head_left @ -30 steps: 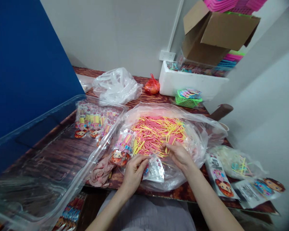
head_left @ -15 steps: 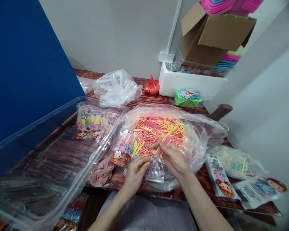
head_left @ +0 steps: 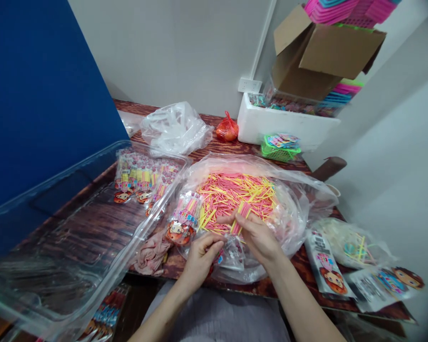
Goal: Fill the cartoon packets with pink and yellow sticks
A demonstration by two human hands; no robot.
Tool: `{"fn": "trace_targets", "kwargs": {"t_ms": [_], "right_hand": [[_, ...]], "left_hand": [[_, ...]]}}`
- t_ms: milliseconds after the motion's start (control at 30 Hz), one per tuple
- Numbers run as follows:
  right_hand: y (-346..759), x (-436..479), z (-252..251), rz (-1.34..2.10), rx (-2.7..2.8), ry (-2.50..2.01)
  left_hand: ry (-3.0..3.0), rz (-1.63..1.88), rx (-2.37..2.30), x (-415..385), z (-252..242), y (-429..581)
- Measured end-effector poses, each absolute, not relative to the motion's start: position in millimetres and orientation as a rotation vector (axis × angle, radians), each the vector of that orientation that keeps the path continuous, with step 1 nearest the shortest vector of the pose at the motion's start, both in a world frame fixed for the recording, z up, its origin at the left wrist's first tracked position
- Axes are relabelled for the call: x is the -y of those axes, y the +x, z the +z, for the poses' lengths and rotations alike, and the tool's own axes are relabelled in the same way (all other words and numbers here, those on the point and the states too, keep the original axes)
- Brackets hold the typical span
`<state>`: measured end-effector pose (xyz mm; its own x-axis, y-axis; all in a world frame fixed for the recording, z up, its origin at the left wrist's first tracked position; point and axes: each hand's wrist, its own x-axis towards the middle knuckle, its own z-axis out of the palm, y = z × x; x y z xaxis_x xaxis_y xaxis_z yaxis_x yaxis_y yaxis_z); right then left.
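A wide clear plastic bag (head_left: 288,190) lies open in front of me, with a heap of thin pink and yellow sticks (head_left: 231,190) in it. Over the heap's near edge my right hand (head_left: 258,237) pinches a small bundle of pink and yellow sticks (head_left: 241,218). Just left of it, my left hand (head_left: 204,251) is closed on a small clear packet (head_left: 232,254), whose printed part is mostly hidden by the fingers. Beside the heap, a filled packet with a red-haired cartoon figure (head_left: 180,232) rests on the bag's left side.
At left stands a large clear tray (head_left: 128,256) with filled packets (head_left: 142,180). A pink cloth (head_left: 151,254) is beside it. Printed packets (head_left: 328,266) lie right. Behind are a green basket (head_left: 280,153), red-netted fruit (head_left: 227,129) and a white foam box (head_left: 288,124).
The stick bundle in my right hand has shifted slightly down and looks more even. My left hand has barely moved. The whole view has shifted a little.
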<state>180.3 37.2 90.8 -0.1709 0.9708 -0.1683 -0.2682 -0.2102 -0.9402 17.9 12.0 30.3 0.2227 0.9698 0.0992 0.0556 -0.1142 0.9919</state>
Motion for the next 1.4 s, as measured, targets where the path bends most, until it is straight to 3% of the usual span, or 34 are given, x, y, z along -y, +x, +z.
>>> {"fn": "trace_targets", "kwargs": {"t_ms": [400, 633, 800, 1033, 1133, 1400], "right_hand": [[172.7, -26.4, 94.3, 1.615, 1.058, -1.076], [159.7, -14.8, 89.7, 1.216, 1.267, -1.223], [153.3, -15.4, 94.0, 1.212, 1.392, -1.195], [129.5, -77.7, 64.2, 1.126, 1.466, -1.260], [113.0, -115.4, 42.1, 0.987, 1.671, -1.322], [95.2, -165.0, 13.3, 1.133, 1.791, -1.318]], "left_hand": [[1.325, 1.250, -1.047, -10.6, 24.0, 15.1], [1.242, 1.264, -1.059, -10.3, 30.5, 17.4], [1.189, 1.227, -1.066, -14.4, 40.8, 5.6], [1.528, 1.404, -1.543, -71.2, 41.2, -34.3], [1.768, 1.246, -1.719, -87.6, 22.4, -42.3], [1.786, 1.049, -1.920, -79.7, -15.8, -48.8]]}}
